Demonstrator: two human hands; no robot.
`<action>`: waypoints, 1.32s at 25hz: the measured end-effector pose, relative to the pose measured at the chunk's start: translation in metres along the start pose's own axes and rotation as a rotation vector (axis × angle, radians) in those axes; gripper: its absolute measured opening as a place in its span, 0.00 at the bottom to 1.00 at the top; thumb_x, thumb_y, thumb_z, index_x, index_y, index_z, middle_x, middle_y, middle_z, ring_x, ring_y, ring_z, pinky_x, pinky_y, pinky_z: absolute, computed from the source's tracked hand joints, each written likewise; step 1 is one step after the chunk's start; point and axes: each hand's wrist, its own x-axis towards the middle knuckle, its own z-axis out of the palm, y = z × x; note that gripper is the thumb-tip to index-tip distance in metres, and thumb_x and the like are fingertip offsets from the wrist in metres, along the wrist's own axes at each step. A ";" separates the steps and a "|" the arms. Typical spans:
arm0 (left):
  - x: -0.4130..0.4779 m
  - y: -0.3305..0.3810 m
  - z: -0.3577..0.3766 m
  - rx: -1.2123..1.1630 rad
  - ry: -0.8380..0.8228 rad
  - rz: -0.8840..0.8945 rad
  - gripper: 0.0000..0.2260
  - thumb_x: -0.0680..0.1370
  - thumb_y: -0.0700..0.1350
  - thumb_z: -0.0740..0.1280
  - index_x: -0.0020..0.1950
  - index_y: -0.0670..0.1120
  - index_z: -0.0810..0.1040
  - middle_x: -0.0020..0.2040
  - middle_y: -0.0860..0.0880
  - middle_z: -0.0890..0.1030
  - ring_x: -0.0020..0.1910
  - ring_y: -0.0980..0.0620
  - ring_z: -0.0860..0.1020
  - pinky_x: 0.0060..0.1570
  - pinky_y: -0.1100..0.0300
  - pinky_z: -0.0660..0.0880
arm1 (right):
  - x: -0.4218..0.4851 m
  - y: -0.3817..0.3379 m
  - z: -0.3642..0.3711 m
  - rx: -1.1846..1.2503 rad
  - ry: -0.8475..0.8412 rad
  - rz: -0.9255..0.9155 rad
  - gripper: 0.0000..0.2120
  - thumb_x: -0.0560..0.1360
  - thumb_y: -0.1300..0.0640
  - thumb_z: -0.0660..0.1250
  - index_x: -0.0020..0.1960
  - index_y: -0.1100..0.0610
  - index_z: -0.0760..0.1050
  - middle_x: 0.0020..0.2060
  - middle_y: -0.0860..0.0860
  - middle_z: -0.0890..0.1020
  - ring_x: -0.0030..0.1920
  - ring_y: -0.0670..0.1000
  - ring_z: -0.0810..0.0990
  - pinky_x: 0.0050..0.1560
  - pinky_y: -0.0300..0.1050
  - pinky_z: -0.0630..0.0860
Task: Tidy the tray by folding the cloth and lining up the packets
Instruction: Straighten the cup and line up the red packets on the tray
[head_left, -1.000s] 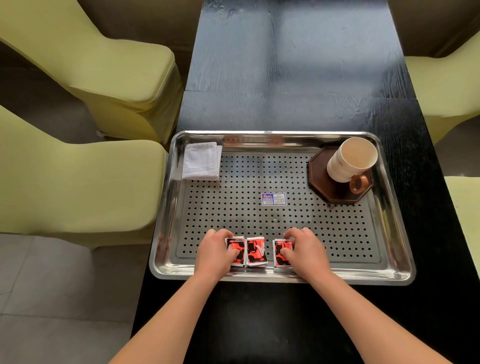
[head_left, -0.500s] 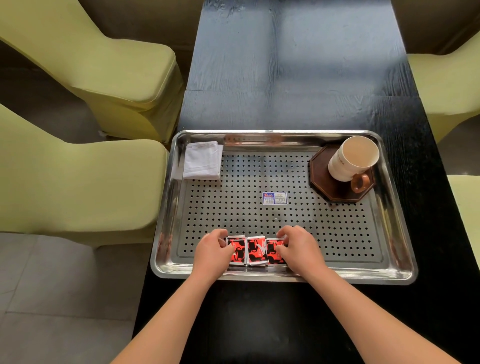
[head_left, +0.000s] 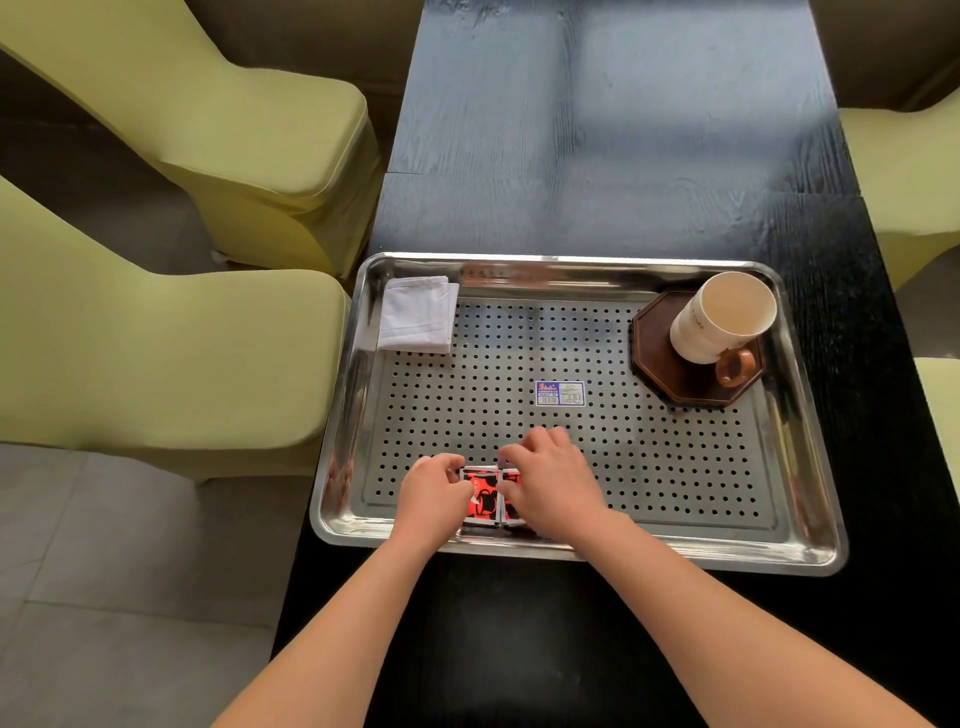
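A perforated steel tray lies on the black table. A white cloth sits folded in the tray's far left corner. Red-and-black packets lie side by side at the tray's near edge. My left hand presses against the left end of the packets. My right hand covers their right end, fingers curled over them. Only two packets show between my hands; the rest is hidden under my right hand.
A cream mug with a brown handle stands on a dark octagonal coaster in the tray's far right corner. A blue-white label is stuck at the tray's middle. Yellow-green chairs flank the table on both sides.
My right hand has slid left, pushing the rightmost packet against the others. The gap between the packets has closed and both hands now sit closer together.
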 end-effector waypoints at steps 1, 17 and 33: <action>0.000 0.000 0.000 -0.002 -0.001 -0.002 0.20 0.75 0.40 0.65 0.67 0.46 0.78 0.53 0.47 0.81 0.51 0.51 0.79 0.53 0.58 0.73 | 0.003 -0.005 0.002 -0.029 -0.018 -0.019 0.20 0.77 0.40 0.63 0.65 0.47 0.74 0.56 0.50 0.72 0.61 0.55 0.66 0.63 0.52 0.67; -0.007 -0.004 0.005 0.070 0.108 0.004 0.14 0.76 0.43 0.69 0.61 0.46 0.82 0.51 0.48 0.82 0.49 0.52 0.78 0.47 0.61 0.71 | -0.021 0.032 -0.008 0.250 0.327 0.287 0.08 0.78 0.54 0.68 0.56 0.54 0.81 0.48 0.48 0.81 0.52 0.51 0.74 0.51 0.44 0.69; -0.011 -0.003 0.011 0.124 0.099 0.102 0.16 0.76 0.52 0.71 0.64 0.53 0.79 0.45 0.51 0.78 0.45 0.53 0.76 0.46 0.60 0.70 | -0.041 0.011 0.002 0.098 0.194 0.085 0.10 0.77 0.50 0.69 0.57 0.49 0.83 0.44 0.47 0.72 0.48 0.51 0.70 0.44 0.46 0.71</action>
